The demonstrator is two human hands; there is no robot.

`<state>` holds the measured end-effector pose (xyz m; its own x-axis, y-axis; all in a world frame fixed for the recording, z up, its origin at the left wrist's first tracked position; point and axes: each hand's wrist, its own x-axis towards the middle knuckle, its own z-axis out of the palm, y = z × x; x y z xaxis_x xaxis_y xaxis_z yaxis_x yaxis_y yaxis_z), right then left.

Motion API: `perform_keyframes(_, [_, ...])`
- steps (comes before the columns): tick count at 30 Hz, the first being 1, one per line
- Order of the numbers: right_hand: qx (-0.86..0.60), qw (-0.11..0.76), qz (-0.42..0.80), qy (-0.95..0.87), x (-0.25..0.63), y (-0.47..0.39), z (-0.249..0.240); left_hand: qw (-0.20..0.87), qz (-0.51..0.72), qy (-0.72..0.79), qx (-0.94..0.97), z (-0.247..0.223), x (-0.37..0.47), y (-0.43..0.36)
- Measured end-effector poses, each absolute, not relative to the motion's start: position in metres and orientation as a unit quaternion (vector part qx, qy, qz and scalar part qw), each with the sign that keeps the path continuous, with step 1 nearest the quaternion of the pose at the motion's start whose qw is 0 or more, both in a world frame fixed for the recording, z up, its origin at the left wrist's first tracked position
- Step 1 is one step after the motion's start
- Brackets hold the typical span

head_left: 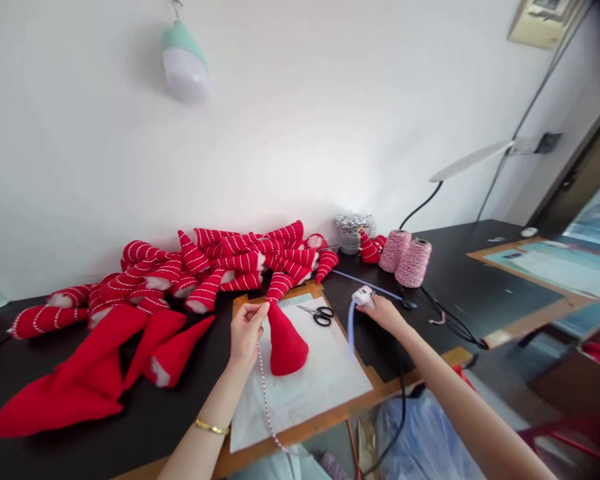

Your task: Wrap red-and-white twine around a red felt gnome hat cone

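My left hand (246, 333) pinches the tip of a plain red felt cone (285, 343) that stands on a white sheet (325, 387). A red-and-white twine (266, 393) hangs from the same fingers toward the table's front edge. My right hand (384, 312) rests on the black table and grips a white glue gun (363, 296) with a pale blue glue stick (351, 327) pointing back from it. Black scissors (319, 315) lie between the two hands.
A heap of striped red cones (220, 263) lies at the back, with plain red cones (105, 360) at the left. Two twine spools (405, 257) and a jar of silver foil (353, 230) stand behind the right hand. A wooden board (375, 383) lies under the sheet; black cables (445, 317) run right.
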<state>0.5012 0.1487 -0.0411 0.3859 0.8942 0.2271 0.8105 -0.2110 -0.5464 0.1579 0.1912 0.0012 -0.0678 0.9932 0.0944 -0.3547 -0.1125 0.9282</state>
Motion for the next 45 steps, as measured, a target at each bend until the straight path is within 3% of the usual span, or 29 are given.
perform_keyframes(5, [-0.789,0.297,0.039,-0.536,0.505,0.131,-0.024,0.535,0.617,0.369,0.444,0.017,0.169,0.17])
perform_keyframes(9, [-0.717,0.338,0.04,-0.609,0.46,0.105,0.005,0.577,0.576,0.348,0.463,0.042,0.171,0.128])
perform_keyframes(10, [-0.673,0.358,0.072,-0.643,0.444,0.094,0.013,0.593,0.562,0.34,0.465,0.048,0.17,0.115])
perform_keyframes(12, [-0.489,0.438,0.278,-0.701,0.409,0.07,0.026,0.629,0.532,0.321,0.468,0.057,0.17,0.092])
perform_keyframes(14, [-0.34,0.428,0.469,-0.693,0.376,0.045,0.034,0.656,0.508,0.302,0.469,0.063,0.17,0.073])
perform_keyframes(18, [-0.289,0.436,0.621,-0.583,0.327,0.005,0.033,0.656,0.483,0.313,0.489,0.062,0.163,0.05])
perform_keyframes(24, [-0.36,0.538,0.573,-0.502,0.293,-0.02,0.012,0.528,0.508,0.429,0.528,0.035,0.129,0.016])
perform_keyframes(28, [-0.399,0.586,0.45,-0.543,0.279,-0.033,0.008,0.514,0.425,0.43,0.609,0.019,0.119,-0.025])
perform_keyframes(31, [-0.383,0.604,0.449,-0.535,0.271,-0.044,0.006,0.492,0.409,0.446,0.626,0.015,0.12,-0.049])
perform_keyframes(38, [-0.272,0.57,0.615,-0.473,0.273,-0.041,0.001,0.701,0.332,0.298,0.557,0.024,0.102,-0.067])
perform_keyframes(45, [-0.239,0.543,0.649,-0.477,0.27,-0.023,-0.003,0.695,0.304,0.274,0.591,0.024,0.08,-0.05])
